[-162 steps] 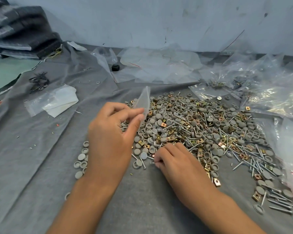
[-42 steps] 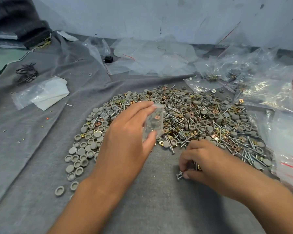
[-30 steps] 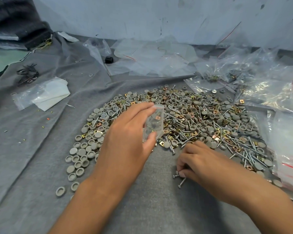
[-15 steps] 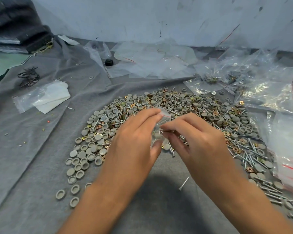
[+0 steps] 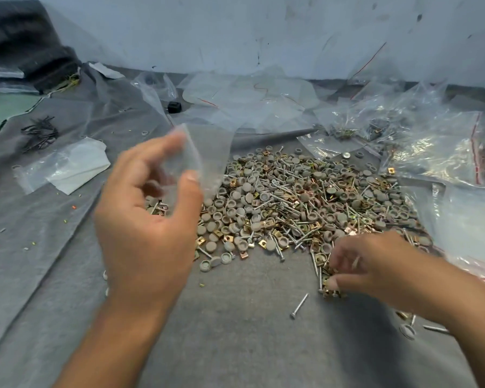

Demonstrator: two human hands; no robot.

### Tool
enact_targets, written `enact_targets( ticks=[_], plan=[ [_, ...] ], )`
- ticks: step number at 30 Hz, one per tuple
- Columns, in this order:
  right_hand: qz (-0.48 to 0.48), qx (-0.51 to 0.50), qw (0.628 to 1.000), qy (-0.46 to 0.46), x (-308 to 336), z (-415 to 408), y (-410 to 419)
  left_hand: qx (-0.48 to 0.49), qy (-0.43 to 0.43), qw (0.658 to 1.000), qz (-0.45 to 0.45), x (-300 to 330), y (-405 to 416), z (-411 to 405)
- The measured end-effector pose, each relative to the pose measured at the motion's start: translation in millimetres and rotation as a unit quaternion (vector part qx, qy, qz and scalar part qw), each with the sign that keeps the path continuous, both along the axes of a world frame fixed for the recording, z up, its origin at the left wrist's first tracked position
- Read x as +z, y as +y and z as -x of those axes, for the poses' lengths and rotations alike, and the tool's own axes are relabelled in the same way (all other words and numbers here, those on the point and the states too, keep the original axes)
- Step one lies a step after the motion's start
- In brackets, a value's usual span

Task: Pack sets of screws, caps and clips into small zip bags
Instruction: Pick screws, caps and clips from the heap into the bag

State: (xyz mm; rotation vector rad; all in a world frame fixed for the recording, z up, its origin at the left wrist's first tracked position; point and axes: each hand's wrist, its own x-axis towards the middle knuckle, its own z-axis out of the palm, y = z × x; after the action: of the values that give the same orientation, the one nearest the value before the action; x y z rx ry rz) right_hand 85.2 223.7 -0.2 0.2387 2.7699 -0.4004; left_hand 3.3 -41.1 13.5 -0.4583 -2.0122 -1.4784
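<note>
The left hand (image 5: 143, 228) is pinching a small clear bag (image 5: 188, 158), blurry, above the pile (image 5: 305, 203) of gray caps, gold clips and screws. The right hand (image 5: 375, 264) is pinching pieces at the pile's near edge.

We note a small clear zip bag (image 5: 189, 161) raised above the grey cloth (image 5: 235, 331), upright and motion-blurred. Beyond and to its right lies a heap (image 5: 305, 205) of grey round caps, silver screws and brass-coloured clips, mixed together. One loose screw (image 5: 299, 306) lies apart, nearer than the heap.
</note>
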Motion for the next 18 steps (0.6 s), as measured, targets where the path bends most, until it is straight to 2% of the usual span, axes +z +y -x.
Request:
enact_targets(
  ticks=[2, 5, 11, 18],
  plan=[
    [-0.030, -0.002, 0.999, -0.016, -4.3, -1.1, -5.4, -0.025, -0.008, 0.999, -0.019, -0.9, 2.3, -1.7],
    [-0.079, 0.009, 0.997, -0.003, -2.6, -1.0, -12.4, -0.088, -0.050, 0.994, 0.049, -5.5, 9.1, -4.3],
    [-0.095, 0.042, 0.995, -0.008, -0.1, -2.9, -20.2, -0.199, -0.150, 0.961, 0.116, -14.3, 11.2, 0.4],
    [-0.105, 0.049, 0.993, 0.036, -4.6, -2.4, -24.7, -0.172, -0.115, 0.950, 0.232, -17.5, 20.9, -8.0]
  ],
)
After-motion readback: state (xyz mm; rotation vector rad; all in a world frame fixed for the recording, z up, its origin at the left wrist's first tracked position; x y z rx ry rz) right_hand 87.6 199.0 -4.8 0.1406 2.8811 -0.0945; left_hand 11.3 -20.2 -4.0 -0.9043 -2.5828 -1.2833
